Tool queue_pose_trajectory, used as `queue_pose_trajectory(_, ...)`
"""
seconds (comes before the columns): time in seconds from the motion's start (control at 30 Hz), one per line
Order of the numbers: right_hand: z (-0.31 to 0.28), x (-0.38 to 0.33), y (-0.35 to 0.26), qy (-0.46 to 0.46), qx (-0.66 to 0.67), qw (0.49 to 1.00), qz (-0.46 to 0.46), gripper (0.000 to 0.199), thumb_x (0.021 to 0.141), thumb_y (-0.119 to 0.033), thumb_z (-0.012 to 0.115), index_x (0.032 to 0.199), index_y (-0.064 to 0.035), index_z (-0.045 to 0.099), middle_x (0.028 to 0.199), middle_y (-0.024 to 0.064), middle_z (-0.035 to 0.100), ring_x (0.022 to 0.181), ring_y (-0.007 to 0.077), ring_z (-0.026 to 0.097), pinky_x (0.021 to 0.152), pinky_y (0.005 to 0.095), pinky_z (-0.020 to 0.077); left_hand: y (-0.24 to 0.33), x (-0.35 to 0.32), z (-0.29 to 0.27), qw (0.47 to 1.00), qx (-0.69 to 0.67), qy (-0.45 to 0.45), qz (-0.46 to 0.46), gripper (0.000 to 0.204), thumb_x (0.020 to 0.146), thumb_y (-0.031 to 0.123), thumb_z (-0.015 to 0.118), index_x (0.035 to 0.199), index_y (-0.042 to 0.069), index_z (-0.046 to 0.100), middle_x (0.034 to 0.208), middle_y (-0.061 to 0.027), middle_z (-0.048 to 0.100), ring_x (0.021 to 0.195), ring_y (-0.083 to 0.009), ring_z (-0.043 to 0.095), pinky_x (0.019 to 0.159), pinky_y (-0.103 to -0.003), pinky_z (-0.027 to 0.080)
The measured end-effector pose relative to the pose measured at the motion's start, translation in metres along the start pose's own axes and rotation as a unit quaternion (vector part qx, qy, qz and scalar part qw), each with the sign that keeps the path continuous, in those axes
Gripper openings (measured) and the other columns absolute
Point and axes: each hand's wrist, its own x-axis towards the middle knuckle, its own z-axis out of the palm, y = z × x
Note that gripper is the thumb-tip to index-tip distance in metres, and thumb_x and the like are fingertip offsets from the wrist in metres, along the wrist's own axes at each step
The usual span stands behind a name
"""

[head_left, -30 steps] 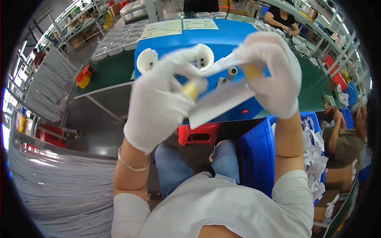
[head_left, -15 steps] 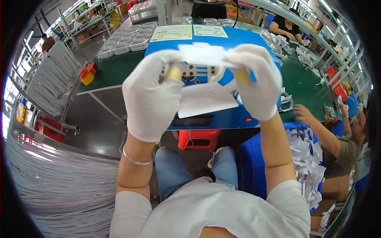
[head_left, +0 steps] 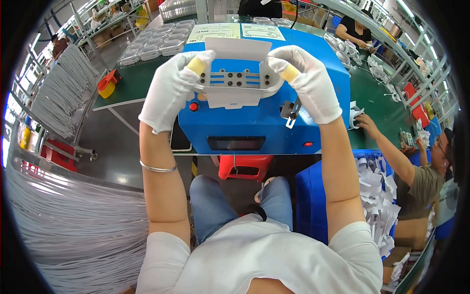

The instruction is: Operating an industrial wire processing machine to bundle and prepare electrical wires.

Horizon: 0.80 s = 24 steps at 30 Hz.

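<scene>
My left hand point(head_left: 171, 90) and my right hand point(head_left: 311, 88) wear white gloves with yellow tape around the thumbs. They pinch the two sides of a white card piece point(head_left: 238, 49), which stands up behind a slotted metal plate point(head_left: 237, 79) on a blue machine point(head_left: 225, 125). A lower white flap point(head_left: 234, 98) hangs in front of that plate, and a pale band curves around the plate's right end. Whether flap, band and upper card are one piece, I cannot tell. Beside my right wrist is a small metal bracket point(head_left: 292, 111).
A red button point(head_left: 194, 106) and a dark display point(head_left: 236, 143) are on the machine's front. A blue bin point(head_left: 313, 206) of white scraps stands at my right, near a co-worker's arm point(head_left: 391, 152). Clear trays point(head_left: 152, 51) stand at back left. Pale strands point(head_left: 73, 230) hang at my left.
The white sheet that lay slanting over the machine's front has drawn up against the slotted plate. The upper card has risen behind the plate, and my hands have moved slightly up.
</scene>
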Motion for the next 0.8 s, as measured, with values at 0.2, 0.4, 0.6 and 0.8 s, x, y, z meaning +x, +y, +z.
queue_pose_trajectory(0.2, -0.005, 0.004, -0.006, 0.004, -0.008, 0.997, -0.081, 0.026, 0.085, -0.007, 0.062, 0.110, -0.0006, 0.059, 0.104, 0.0033, 0.062, 0.098, 0.0093, 0.054, 0.091, 0.0233, 0.0402, -0.063, -0.046, 0.019, 0.971, -0.177, 0.156, 0.046, 0.038, 0.093, 0.035, 0.054, 0.107, 0.001, 0.058, 0.075, -0.0039, 0.058, 0.049, -0.0057, 0.050, 0.042, -0.018, 0.041)
queue_pose_trajectory(0.4, 0.011, 0.022, -0.018, -0.029, -0.068, 0.994, -0.084, 0.018, 0.087, -0.012, 0.063, 0.100, 0.0004, 0.063, 0.086, 0.0028, 0.064, 0.078, 0.0087, 0.057, 0.072, 0.0223, 0.0464, -0.059, -0.057, 0.051, 0.940, -0.317, -0.010, -0.124, 0.032, 0.090, 0.020, 0.059, 0.109, -0.006, 0.057, 0.092, -0.0148, 0.065, 0.064, -0.0175, 0.064, 0.054, -0.027, 0.055)
queue_pose_trajectory(0.6, 0.024, 0.027, -0.021, -0.030, -0.163, 0.983, -0.074, 0.016, 0.087, -0.013, 0.061, 0.092, 0.0026, 0.063, 0.078, 0.0042, 0.061, 0.071, 0.0104, 0.054, 0.068, 0.0258, 0.0447, -0.064, -0.048, 0.043, 0.930, -0.346, -0.048, -0.115, 0.027, 0.091, 0.016, 0.052, 0.104, -0.007, 0.057, 0.093, -0.0163, 0.065, 0.065, -0.0231, 0.066, 0.057, -0.031, 0.056)
queue_pose_trajectory(0.8, 0.004, -0.020, -0.012, 0.097, -0.284, 0.934, -0.193, 0.033, 0.091, -0.008, 0.055, 0.122, 0.0006, 0.053, 0.121, 0.0109, 0.056, 0.113, 0.0198, 0.053, 0.099, 0.0308, 0.0386, -0.070, -0.077, -0.021, 0.993, -0.105, 0.004, -0.061, 0.015, 0.084, 0.005, 0.060, 0.096, -0.002, 0.066, 0.089, -0.0079, 0.066, 0.066, -0.0147, 0.065, 0.063, -0.026, 0.055)
